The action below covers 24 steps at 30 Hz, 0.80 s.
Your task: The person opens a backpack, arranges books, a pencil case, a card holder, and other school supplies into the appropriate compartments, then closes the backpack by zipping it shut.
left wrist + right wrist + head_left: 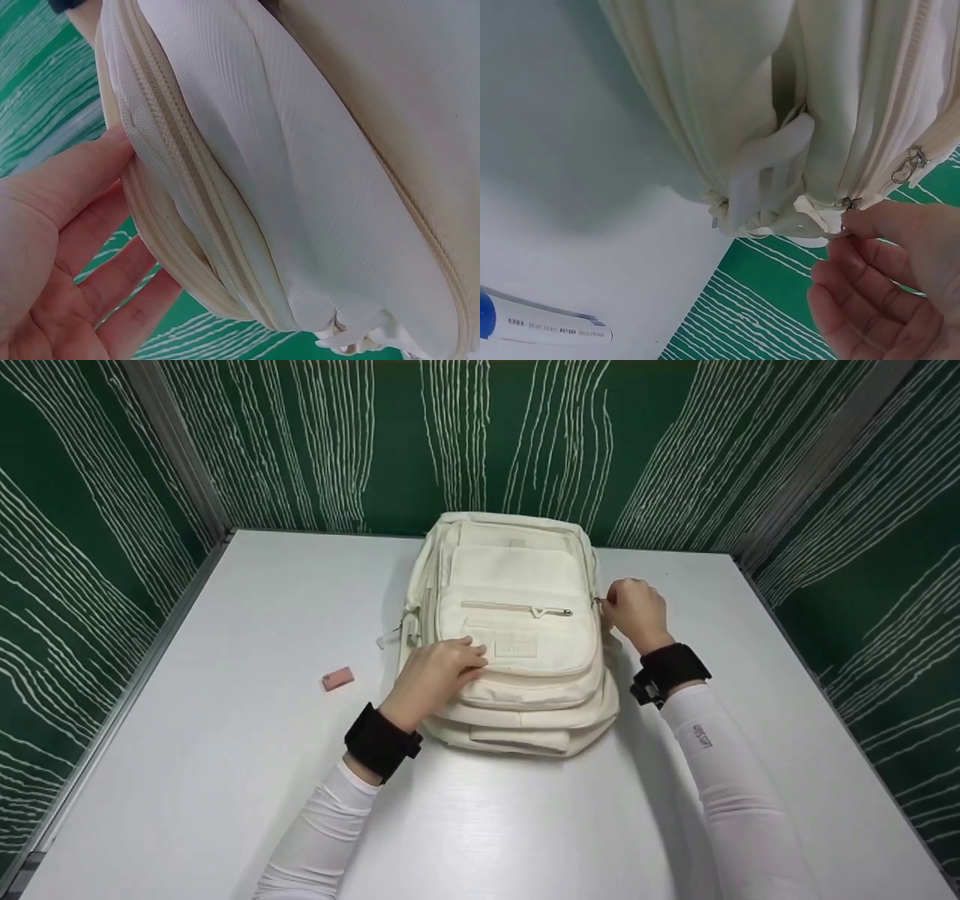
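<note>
A cream backpack (517,570) lies on the white table, its front panel facing up. My left hand (442,667) holds the lower left edge of the front pocket. In the left wrist view, the thumb (90,165) lies on the pocket's rim beside a zipper (180,142), with the fingers behind it. At the bag's right side, my right hand (636,611) pinches a small zipper pull between thumb and forefinger; the fingertips partly hide it. Close by, a metal zipper pull (909,166) hangs from another zipper, and a pale strap buckle (769,169) sits on the side.
A small pink block (337,679) lies on the table (292,607) left of the bag. The right wrist view shows a white pen-like stick with a blue end (547,322). Green walls (397,450) with white lines stand behind and at both sides.
</note>
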Tool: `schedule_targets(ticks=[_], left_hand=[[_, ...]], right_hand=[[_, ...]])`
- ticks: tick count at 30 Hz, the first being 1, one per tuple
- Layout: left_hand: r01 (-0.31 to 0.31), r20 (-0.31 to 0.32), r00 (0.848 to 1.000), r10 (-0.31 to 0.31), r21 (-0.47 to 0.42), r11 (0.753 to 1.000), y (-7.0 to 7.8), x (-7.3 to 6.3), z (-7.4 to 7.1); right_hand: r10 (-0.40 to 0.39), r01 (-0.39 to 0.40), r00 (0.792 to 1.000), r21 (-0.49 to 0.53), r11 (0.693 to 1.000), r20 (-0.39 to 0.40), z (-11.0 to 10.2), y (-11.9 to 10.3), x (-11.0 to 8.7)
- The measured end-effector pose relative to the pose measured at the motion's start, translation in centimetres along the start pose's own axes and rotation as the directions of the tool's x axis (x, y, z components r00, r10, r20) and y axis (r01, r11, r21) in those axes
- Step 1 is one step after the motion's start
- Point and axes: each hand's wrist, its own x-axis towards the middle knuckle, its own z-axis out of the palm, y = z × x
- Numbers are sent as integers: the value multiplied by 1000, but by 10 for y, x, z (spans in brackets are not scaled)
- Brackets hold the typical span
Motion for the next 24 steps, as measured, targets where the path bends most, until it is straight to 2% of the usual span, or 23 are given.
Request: schedule_targets(ticks=[9,16,20,24], left_hand=[[20,31,999,-19,-21,1000,2,1,-3],[26,28,999,-26,-23,999,1,1,-2],[20,14,1000,-20,-31,999,1,0,-2],[18,9,1000,-18,-36,999,0,0,-1]], right_hand=[[-20,20,1000,-7,1000,5,-3,-1,-1],[-44,44,999,-6,999,0,-5,-1,-3],[-77,77,997,6,997,8,-6,-2,-5],[-149,147,987,36,989,60,-5,-3,-6]])
